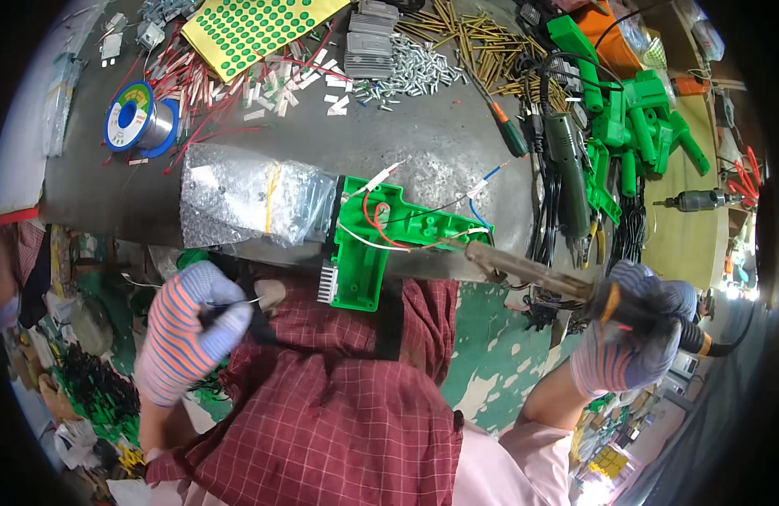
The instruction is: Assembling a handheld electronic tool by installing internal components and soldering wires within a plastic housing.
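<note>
Grey bench (297,139): spans the far half of the scene. At its right lies a heap of green shells (638,118), with a grey power tool (568,164) left of it. A bubble-wrap packet (225,194) lies left of centre.

Green housing (360,266): located at the near edge of the bench, centre, open side up, just beside the packet's right end; its near part overhangs the edge. A finned metal piece (327,284) is at its left side.

Soldering iron (558,278): grasped by the handle in the gloved right hand (630,337), pointing left. Its front end is close to the housing's right end; contact cannot be determined.

Left hand (191,329): gloved, near side, left of the housing and apart from it; fingers closed on a thin wire (256,300).

Solder spool (160,126): far left. Screwdriver (509,128): far right. Silver screws (419,72): piled at the far side. Red wire (373,221): looped inside the housing.
</note>
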### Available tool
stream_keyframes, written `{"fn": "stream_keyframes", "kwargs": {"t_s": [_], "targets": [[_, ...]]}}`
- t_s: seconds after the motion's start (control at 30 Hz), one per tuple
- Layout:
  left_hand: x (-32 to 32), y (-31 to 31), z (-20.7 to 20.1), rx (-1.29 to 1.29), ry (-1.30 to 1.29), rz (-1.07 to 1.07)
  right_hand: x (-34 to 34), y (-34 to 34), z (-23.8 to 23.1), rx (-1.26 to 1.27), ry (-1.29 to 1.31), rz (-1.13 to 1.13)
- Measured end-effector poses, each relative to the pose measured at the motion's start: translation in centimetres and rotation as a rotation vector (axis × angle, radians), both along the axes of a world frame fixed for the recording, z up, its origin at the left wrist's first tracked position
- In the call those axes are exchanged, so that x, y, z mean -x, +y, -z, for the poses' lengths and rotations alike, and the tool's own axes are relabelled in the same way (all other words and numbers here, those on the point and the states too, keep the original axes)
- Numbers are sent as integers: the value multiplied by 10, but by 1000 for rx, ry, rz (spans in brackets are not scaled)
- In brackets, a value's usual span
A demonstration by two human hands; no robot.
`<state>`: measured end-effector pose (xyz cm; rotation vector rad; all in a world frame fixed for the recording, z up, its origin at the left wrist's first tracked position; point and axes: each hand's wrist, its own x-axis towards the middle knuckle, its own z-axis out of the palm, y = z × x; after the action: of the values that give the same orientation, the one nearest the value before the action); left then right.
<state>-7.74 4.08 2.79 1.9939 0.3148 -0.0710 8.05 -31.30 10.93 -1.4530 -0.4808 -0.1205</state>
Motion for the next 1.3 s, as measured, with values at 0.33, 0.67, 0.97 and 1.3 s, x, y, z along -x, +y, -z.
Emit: {"fn": "stream_keyframes", "kwargs": {"t_s": [0.33,0.67,0.97,1.3], "targets": [[-45,-30,6,-51,-678,140,-94,118,10,352,-322,209],[-67,-49,21,-309,-815,239,-218,190,69,360,-591,6],[-83,-66,29,-481,-771,281,-179,166,58,1159,-927,178],[-88,-71,23,-632,-688,298,-63,86,38,771,-292,110]]}}
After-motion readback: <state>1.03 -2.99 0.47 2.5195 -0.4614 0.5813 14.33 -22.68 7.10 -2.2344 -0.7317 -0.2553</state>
